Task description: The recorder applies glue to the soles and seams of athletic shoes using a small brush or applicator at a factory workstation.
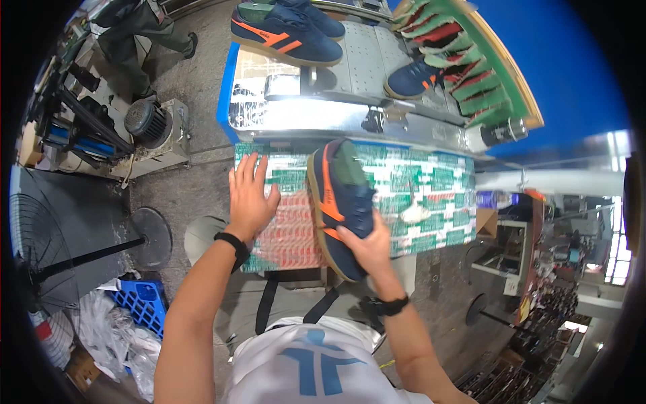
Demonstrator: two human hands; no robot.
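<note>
A navy sneaker [342, 205] with orange stripes and a gum-coloured sole is in my right hand [371, 248], which grips it round the toe end. Its heel points away from me, and green lining shows in its opening. My left hand [252, 196] is to the left of the shoe, apart from it, fingers spread over the tape-covered work surface [431, 185]. This surface is patterned green, white and red. A small whitish lump [415, 214] lies on it to the right of the shoe.
Beyond the surface runs a metal-edged conveyor [360, 57] carrying more navy sneakers [289, 34]. A green-lined tunnel mouth with hanging flaps [481, 84] stands over its right side. To the left are a motor [147, 122], a fan [33, 239] and a blue crate [140, 301] beside plastic bags.
</note>
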